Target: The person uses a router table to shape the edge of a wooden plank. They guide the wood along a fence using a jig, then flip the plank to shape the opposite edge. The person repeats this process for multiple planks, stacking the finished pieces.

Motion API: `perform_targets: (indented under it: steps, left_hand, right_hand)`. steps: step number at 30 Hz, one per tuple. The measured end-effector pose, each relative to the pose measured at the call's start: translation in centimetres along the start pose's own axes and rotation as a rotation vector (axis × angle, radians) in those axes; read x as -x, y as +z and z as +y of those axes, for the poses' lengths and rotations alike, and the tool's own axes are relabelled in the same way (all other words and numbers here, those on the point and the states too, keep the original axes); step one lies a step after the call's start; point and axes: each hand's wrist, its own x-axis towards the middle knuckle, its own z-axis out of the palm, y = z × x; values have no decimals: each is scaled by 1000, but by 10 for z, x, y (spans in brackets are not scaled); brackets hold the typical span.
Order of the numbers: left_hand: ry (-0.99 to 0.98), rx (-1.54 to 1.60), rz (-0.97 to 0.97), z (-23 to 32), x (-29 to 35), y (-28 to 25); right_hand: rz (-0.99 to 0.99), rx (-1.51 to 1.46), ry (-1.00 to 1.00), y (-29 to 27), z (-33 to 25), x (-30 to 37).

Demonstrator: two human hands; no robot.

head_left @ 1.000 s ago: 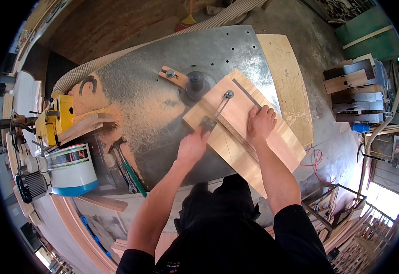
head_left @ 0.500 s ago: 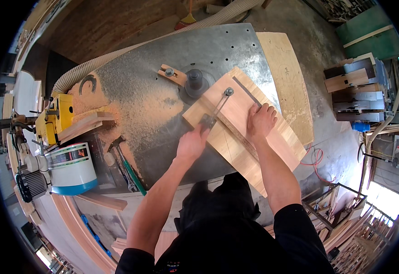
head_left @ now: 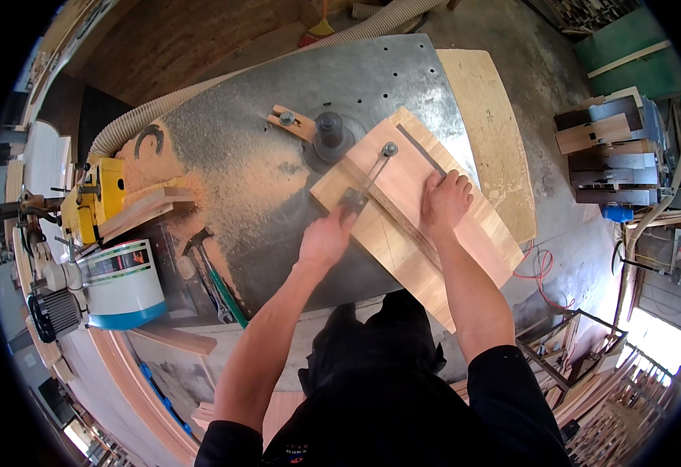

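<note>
A wooden jig (head_left: 465,253), a pinkish board on a paler laminated one, lies slantwise on the grey metal machine table (head_left: 278,276). A bolt with a nut (head_left: 389,149) stands on it, and a slim metal bar (head_left: 376,173) runs from there toward my left hand (head_left: 329,232). That hand is closed on a dark grey block (head_left: 352,202) at the bar's end. My right hand (head_left: 447,201) rests on the pinkish board, fingers curled beside the lower end of a dark slot (head_left: 420,148). The spindle (head_left: 329,136) stands close to the jig's left corner.
Sawdust (head_left: 255,183) covers the table's left side. A slotted wooden stop (head_left: 290,122) sits by the spindle. At left are a hammer (head_left: 198,240), a yellow power feeder (head_left: 109,194) and a white-and-blue bucket-shaped housing (head_left: 124,284). A ribbed hose (head_left: 200,97) runs behind.
The view has shifted slightly. My hands and the jig keep nearly the same places, with both hands still on the same parts.
</note>
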Motion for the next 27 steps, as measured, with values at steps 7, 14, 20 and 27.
perform_targets:
  steps: [7, 14, 20, 27]
  left_hand:
    - [17, -26, 15, 1, -1, 0]
    - [63, -19, 101, 1, -4, 4]
    - [69, -38, 112, 3, -10, 6]
    - [-1, -39, 113, 31, -14, 17]
  right_hand:
    - [7, -7, 4, 1, 1, -2]
    - [-7, -31, 12, 2, 4, -4]
    - [-8, -33, 9, 3, 8, -8]
    - [59, -7, -70, 7, 20, -34]
